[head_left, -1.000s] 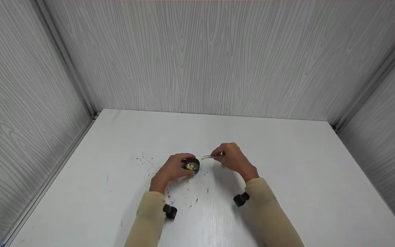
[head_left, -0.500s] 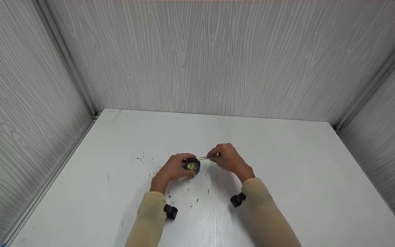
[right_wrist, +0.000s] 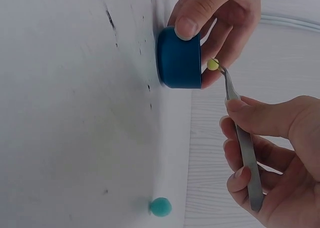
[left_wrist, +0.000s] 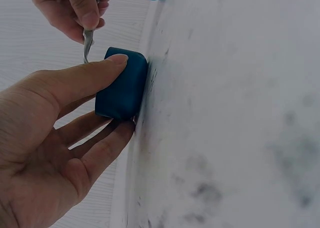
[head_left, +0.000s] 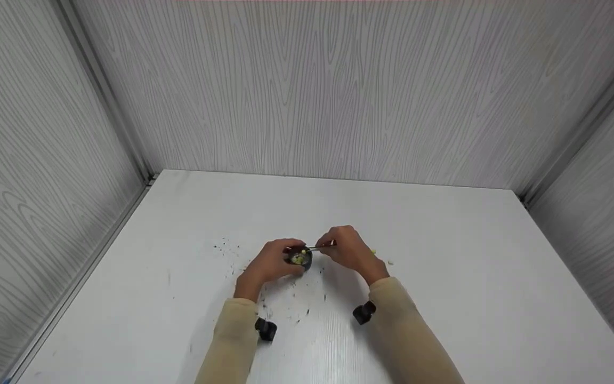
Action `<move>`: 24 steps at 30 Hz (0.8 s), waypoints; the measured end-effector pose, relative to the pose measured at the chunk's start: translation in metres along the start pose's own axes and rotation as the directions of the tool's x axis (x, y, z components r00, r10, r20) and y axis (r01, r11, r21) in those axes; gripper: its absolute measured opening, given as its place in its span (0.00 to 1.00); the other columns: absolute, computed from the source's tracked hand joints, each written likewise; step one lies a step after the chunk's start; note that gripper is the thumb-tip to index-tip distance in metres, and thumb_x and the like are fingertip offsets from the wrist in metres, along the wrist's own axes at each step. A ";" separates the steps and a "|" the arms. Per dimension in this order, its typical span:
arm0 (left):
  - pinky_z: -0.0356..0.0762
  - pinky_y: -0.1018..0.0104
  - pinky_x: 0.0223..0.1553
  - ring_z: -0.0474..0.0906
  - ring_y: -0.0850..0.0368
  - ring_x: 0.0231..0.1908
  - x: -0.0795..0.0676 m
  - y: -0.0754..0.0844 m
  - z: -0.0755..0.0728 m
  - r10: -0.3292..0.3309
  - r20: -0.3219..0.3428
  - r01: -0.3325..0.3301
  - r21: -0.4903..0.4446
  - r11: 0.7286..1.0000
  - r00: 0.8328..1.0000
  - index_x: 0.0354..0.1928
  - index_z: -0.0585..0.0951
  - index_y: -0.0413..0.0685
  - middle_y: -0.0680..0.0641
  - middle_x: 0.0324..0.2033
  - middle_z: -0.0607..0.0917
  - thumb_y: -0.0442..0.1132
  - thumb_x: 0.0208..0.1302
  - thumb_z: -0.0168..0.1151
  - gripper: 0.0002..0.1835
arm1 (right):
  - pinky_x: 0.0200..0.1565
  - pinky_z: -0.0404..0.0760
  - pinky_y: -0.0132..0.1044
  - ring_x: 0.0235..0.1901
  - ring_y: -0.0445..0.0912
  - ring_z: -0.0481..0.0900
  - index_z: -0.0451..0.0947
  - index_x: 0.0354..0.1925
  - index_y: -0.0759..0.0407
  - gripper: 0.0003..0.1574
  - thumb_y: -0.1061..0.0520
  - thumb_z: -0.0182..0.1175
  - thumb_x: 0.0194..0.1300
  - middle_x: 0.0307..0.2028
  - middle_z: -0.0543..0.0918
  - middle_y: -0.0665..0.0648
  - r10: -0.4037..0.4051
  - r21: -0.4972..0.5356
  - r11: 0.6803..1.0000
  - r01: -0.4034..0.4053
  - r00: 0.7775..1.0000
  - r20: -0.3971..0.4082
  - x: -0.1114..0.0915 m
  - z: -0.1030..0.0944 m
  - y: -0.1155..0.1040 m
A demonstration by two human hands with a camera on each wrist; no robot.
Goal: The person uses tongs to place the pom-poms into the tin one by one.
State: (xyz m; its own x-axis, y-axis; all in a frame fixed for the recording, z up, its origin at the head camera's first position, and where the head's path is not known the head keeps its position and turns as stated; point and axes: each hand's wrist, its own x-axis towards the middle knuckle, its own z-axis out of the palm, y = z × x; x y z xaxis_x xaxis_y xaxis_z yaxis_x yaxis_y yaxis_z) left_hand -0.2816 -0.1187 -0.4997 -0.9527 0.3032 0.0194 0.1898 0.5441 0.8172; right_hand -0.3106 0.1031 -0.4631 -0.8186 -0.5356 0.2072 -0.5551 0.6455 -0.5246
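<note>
My left hand [head_left: 271, 268] grips a small round cup [right_wrist: 180, 62], thumb on one side and fingers on the other. The cup looks blue in the wrist views and dark in the head view, and stands upright on the table. Inside it lie several small yellowish beads [head_left: 297, 260]. My right hand [right_wrist: 280, 148] pinches bent-tip metal tweezers [right_wrist: 248, 163] between thumb and fingers. At their tips is a yellow bead [right_wrist: 213, 64], held just above the cup's rim. The left wrist view hides the tips behind the left thumb and the cup.
A teal bead [right_wrist: 160, 207] sits on the white table [head_left: 445, 298]. In the head view, a yellow bead [head_left: 373, 250] and a pale bead [head_left: 390, 262] lie right of my right hand. Dark marks speckle the tabletop. Grained panels [head_left: 307, 90] enclose the back and sides.
My right hand has moved left, bringing the tweezers and the yellow bead from beside the cup to over its opening. Two beads now show behind that hand. My left hand stays on the cup.
</note>
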 end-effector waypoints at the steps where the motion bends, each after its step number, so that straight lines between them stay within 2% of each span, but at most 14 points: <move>1: 0.75 0.43 0.68 0.78 0.40 0.65 0.000 0.000 0.000 -0.001 0.004 0.001 0.001 1.000 1.000 0.66 0.80 0.47 0.43 0.63 0.82 0.34 0.58 0.76 0.32 | 0.41 0.87 0.45 0.37 0.48 0.86 0.92 0.42 0.60 0.08 0.66 0.68 0.65 0.37 0.90 0.58 0.000 0.001 1.000 0.000 1.000 0.001 0.000 0.001 0.000; 24: 0.74 0.43 0.69 0.77 0.43 0.66 0.001 -0.001 0.000 -0.010 0.009 0.010 0.033 0.999 1.000 0.67 0.79 0.50 0.44 0.64 0.82 0.35 0.60 0.75 0.31 | 0.41 0.87 0.46 0.37 0.49 0.86 0.91 0.41 0.62 0.07 0.67 0.68 0.66 0.36 0.91 0.59 -0.044 -0.043 0.998 0.043 0.999 -0.016 0.004 0.014 -0.006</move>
State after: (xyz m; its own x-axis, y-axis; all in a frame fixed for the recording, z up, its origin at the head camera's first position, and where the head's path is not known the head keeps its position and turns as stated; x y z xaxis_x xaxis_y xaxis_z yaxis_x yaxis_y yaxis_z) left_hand -0.2830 -0.1192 -0.5005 -0.9525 0.3043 0.0062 0.1881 0.5725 0.7981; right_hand -0.3083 0.0894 -0.4703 -0.7959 -0.5543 0.2435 -0.5956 0.6444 -0.4796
